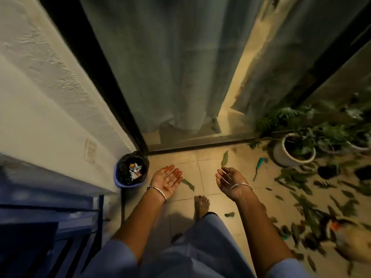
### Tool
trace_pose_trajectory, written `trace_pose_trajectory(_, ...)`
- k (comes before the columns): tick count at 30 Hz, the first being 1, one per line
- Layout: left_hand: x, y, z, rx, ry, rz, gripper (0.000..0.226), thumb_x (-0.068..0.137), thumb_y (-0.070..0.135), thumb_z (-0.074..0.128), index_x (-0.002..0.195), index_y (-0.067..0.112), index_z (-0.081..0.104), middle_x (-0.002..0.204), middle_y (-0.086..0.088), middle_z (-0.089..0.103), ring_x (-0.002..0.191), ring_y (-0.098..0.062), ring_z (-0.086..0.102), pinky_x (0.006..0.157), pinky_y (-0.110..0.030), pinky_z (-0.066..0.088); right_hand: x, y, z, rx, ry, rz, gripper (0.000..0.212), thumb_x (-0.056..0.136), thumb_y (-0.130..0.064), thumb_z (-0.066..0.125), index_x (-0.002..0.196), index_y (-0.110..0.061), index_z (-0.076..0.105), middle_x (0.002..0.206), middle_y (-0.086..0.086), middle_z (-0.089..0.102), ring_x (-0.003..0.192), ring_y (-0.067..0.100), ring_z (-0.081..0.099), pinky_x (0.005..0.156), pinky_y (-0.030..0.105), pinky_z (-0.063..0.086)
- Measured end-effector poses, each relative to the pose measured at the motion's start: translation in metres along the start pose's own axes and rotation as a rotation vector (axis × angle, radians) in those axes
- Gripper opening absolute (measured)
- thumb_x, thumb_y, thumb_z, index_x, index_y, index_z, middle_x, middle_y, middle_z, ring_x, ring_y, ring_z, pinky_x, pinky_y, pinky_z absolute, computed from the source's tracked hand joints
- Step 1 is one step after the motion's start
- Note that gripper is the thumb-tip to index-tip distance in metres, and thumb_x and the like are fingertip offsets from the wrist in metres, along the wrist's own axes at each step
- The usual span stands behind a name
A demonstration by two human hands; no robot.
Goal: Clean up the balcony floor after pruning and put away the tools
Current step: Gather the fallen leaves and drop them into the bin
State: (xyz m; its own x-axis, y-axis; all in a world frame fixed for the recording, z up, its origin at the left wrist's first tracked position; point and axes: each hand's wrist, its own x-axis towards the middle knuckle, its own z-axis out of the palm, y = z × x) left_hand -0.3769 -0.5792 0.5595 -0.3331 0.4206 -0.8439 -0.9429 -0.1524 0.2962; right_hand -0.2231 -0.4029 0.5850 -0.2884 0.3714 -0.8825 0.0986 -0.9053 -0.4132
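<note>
Both hands, left (167,180) & right (228,180), palms up, fingers spread, holding nothing w/ bin (131,170) in floor's wall corner, so I'd go right: clippings (297,178) lie toward the floor's right edge.

Dim warm yellow light from the doorway, motion-blurred right side, wide-angle bending at edges

both hands (167,180) empty, palms up, leaves (301,181) on floor

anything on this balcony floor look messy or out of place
Yes: cut leaves lie scattered over the floor tiles on the right, near the white pot. A green-handled tool lies among them.
</note>
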Motion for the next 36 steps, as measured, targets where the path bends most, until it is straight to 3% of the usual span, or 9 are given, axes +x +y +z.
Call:
trace_pose_trajectory(9,0.015,-0.089,0.041,0.211,-0.032,-0.164,0.026,0.100,0.025,0.046,0.113,0.008,0.062,0.119,-0.012,0.062,0.106,-0.027,0.061,0.094,-0.041,0.046,-0.007,0.012,-0.144,0.267,0.216,0.001,0.014,0.096,-0.017,0.053,0.094,-0.010,0.064,0.097,0.008,0.067,0.086,0.021,0.064,0.072,0.031,0.051)
trace_pose_trajectory(12,0.022,-0.120,0.049,0.296,0.004,-0.201,0.024,0.099,0.024,0.049,0.112,0.009,0.063,0.119,-0.012,0.063,0.106,-0.027,0.062,0.088,-0.040,0.050,0.001,0.021,-0.182,0.326,0.253,0.038,0.014,0.097,-0.017,0.053,0.097,-0.010,0.065,0.101,0.008,0.068,0.088,0.022,0.065,0.081,0.032,0.052)
trace_pose_trajectory(14,0.029,-0.141,0.057,0.316,0.018,-0.217,0.023,0.099,0.023,0.049,0.110,0.009,0.063,0.119,-0.012,0.062,0.107,-0.027,0.061,0.090,-0.040,0.049,0.009,0.026,-0.204,0.346,0.271,0.055,0.015,0.097,-0.017,0.052,0.098,-0.010,0.065,0.101,0.008,0.068,0.091,0.022,0.065,0.088,0.034,0.050)
trace_pose_trajectory(18,0.038,-0.181,0.067,0.395,0.063,-0.282,0.024,0.100,0.025,0.047,0.111,0.009,0.062,0.123,-0.012,0.060,0.106,-0.027,0.060,0.095,-0.040,0.046,0.027,0.043,-0.238,0.366,0.318,0.075,0.016,0.097,-0.016,0.053,0.105,-0.008,0.065,0.103,0.010,0.068,0.093,0.024,0.065,0.085,0.034,0.052)
trace_pose_trajectory(22,0.050,-0.215,0.062,0.299,0.210,-0.351,0.038,0.104,0.028,0.034,0.135,0.011,0.049,0.149,-0.014,0.043,0.134,-0.030,0.043,0.112,-0.041,0.034,0.048,0.076,-0.269,0.375,0.393,0.125,0.014,0.097,-0.014,0.055,0.103,-0.005,0.064,0.096,0.012,0.067,0.085,0.024,0.064,0.082,0.034,0.052)
trace_pose_trajectory(24,0.064,-0.232,0.054,0.357,0.307,-0.278,0.045,0.104,0.024,0.032,0.145,0.006,0.037,0.154,-0.018,0.033,0.135,-0.035,0.041,0.112,-0.041,0.034,0.060,0.094,-0.281,0.391,0.427,0.161,0.013,0.095,-0.011,0.056,0.102,-0.003,0.064,0.089,0.013,0.065,0.077,0.024,0.062,0.075,0.032,0.052)
trace_pose_trajectory(27,0.078,-0.253,0.040,0.504,0.214,-0.399,0.024,0.099,0.019,0.048,0.116,0.008,0.061,0.125,-0.014,0.062,0.098,-0.028,0.064,0.089,-0.038,0.050,0.079,0.127,-0.297,0.383,0.500,0.227,0.010,0.095,-0.007,0.057,0.090,-0.002,0.063,0.078,0.013,0.062,0.066,0.023,0.058,0.060,0.028,0.052)
trace_pose_trajectory(30,0.101,-0.265,0.022,0.738,0.216,-0.445,0.018,0.097,0.017,0.056,0.105,0.004,0.064,0.111,-0.016,0.065,0.096,-0.030,0.064,0.083,-0.039,0.051,0.097,0.164,-0.309,0.330,0.538,0.282,0.010,0.094,-0.004,0.056,0.086,-0.002,0.061,0.070,0.013,0.058,0.056,0.023,0.053,0.044,0.023,0.046)
trace_pose_trajectory(36,0.138,-0.285,-0.026,0.893,0.163,-0.537,0.017,0.095,0.018,0.058,0.104,0.007,0.066,0.102,-0.013,0.069,0.095,-0.029,0.066,0.074,-0.036,0.053,0.122,0.266,-0.323,0.173,0.601,0.263,0.007,0.092,-0.004,0.059,0.090,-0.005,0.065,0.075,0.013,0.064,0.063,0.025,0.060,0.059,0.030,0.050)
